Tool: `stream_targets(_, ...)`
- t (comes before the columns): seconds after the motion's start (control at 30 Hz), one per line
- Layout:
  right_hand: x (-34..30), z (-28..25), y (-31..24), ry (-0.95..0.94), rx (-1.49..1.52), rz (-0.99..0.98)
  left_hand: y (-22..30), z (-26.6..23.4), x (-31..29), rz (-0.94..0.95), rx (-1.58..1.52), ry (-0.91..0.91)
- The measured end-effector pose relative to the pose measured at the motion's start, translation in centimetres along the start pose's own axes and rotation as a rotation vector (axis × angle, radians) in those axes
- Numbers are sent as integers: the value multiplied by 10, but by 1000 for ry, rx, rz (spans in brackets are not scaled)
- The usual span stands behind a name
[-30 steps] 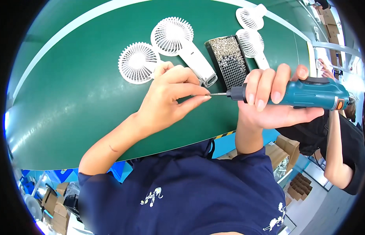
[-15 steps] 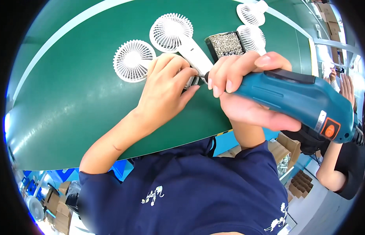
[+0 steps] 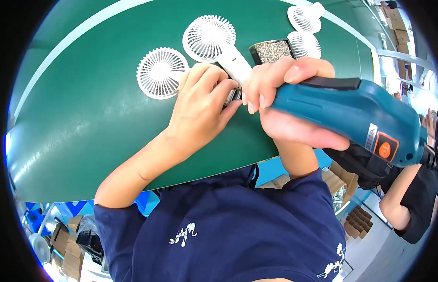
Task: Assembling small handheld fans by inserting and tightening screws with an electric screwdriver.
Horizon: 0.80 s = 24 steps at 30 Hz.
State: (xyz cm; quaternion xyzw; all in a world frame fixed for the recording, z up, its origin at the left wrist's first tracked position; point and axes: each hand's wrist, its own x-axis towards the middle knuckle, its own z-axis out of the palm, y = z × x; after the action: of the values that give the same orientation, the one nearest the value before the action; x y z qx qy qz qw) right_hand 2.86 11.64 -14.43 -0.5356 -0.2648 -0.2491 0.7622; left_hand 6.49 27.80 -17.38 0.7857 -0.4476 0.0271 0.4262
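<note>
My left hand [image 3: 200,101] is closed around the handle of a white handheld fan [image 3: 161,70]; its round ribbed head lies to the left, and most of the handle is hidden under my fingers. A small end of it [image 3: 233,96] shows by my thumb. In my right hand [image 3: 287,94] is a teal electric screwdriver [image 3: 341,110], gripped with its nose pointing left at that end. The bit is mostly hidden behind my fingertips. Just beyond both hands lies a second white fan [image 3: 208,38], its handle running toward my right fingers.
A dark box of small metal screws [image 3: 273,50] sits past my right hand. Two more white fans [image 3: 304,44] [image 3: 303,19] lie at the far right of the green table [image 3: 87,131]. At the right edge, another person's arm [image 3: 400,207] shows near cardboard boxes [image 3: 358,221].
My right hand has brought the screwdriver slightly left, closer to the end in my left hand, and less of its bit shows. My left hand has barely moved.
</note>
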Motion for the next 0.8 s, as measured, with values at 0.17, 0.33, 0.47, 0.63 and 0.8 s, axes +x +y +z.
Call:
stream_targets(0.17,1,-9,-8,-5,18,-16,-1,0,0,9,4,9)
stream_targets(0.33,7,-49,-47,204,-75,-93,3,1,2,17,23,4)
stream_targets(0.47,-3,-51,-29,448,-75,-100,4,1,-3,-5,37,16)
stream_targets(0.63,-6,-59,-24,331,-162,-72,5,1,-3,10,72,31)
stream_targets(0.8,-8,-54,-19,379,-166,-64,5,2,-3,18,86,26)
